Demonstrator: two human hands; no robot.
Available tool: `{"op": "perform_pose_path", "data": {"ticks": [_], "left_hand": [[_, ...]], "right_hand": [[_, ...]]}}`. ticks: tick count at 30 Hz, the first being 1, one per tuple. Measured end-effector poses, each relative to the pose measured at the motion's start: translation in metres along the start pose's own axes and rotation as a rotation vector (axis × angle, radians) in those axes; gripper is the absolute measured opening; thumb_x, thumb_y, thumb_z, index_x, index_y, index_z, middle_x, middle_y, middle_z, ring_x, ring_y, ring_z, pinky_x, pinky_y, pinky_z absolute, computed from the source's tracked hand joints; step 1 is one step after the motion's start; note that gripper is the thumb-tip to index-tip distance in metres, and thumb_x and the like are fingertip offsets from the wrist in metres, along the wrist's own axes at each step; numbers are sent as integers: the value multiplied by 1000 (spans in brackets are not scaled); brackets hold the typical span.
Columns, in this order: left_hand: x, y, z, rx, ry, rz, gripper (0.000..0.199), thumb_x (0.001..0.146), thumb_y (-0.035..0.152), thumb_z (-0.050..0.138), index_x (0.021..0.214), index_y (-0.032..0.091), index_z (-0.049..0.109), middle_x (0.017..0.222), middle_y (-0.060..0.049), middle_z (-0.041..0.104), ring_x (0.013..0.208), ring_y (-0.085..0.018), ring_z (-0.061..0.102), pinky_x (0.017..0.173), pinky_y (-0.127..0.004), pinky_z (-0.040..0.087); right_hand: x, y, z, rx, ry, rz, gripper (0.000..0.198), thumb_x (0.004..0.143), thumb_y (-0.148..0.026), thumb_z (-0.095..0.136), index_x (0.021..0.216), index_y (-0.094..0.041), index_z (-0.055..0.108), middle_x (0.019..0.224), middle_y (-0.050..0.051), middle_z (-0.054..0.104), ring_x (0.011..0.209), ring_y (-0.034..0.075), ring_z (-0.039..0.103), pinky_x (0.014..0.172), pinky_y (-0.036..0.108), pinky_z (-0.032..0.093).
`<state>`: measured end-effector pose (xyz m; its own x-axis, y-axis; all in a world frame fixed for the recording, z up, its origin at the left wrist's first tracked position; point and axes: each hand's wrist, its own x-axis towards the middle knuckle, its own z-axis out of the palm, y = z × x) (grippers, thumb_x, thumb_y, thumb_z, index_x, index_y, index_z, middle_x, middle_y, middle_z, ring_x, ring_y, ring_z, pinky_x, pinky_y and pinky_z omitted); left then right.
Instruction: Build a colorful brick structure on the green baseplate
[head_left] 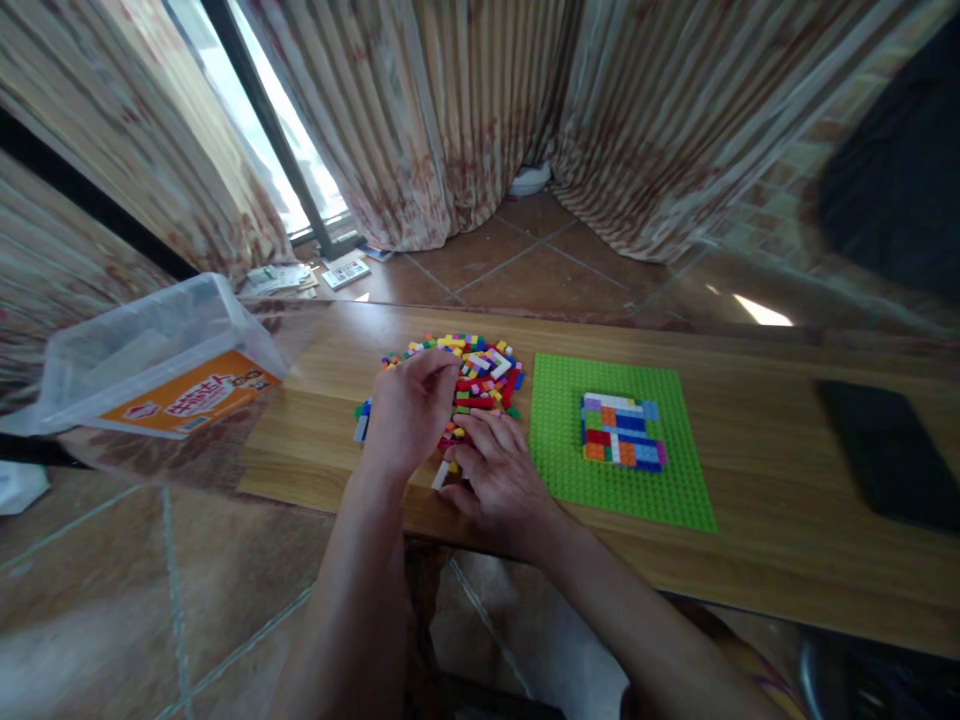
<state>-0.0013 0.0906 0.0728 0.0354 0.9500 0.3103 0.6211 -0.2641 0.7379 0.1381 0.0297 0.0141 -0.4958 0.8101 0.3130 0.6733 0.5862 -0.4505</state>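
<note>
A heap of small toy bricks [480, 385] in many colours lies on the wooden table. My left hand [411, 408] is over the left side of the heap, its fingers curled together; whatever they hold is hidden. My right hand [501, 475] rests at the heap's near right side, palm down with fingers apart, touching bricks. Close to its thumb lies a white brick [441, 475]. Right of the hands is a green baseplate [559, 440], carrying a flat, multicoloured block of joined bricks [621, 432].
At the table's left end stands a clear plastic tub [161, 345] with an orange label. A dark flat object [889, 450] lies on the wooden table [765, 470] at the right. Striped curtains [480, 120] hang beyond the table, with papers [281, 280] on the tiled floor.
</note>
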Motion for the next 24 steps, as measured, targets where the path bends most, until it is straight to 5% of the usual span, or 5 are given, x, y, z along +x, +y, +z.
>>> {"op": "perform_pose_path", "data": {"ticks": [12,24], "left_hand": [[-2,-1,-5,-40,-40,0,20,87,24,54,85,17,72,80,-1,73,70,-13,63,66,-23,48],[-2,5,-9,-84,-81,-32,21,87,22,53,84,17,72,77,-1,72,68,-13,63,65,-23,48]], "right_hand": [[2,7,-6,38,62,-2,13,88,-25,61,99,-21,66,130,10,59,129,29,42,111,53,29],[-2,7,-12,39,-2,5,28,81,-26,63,109,-20,65,136,12,54,133,31,37,114,56,24]]}}
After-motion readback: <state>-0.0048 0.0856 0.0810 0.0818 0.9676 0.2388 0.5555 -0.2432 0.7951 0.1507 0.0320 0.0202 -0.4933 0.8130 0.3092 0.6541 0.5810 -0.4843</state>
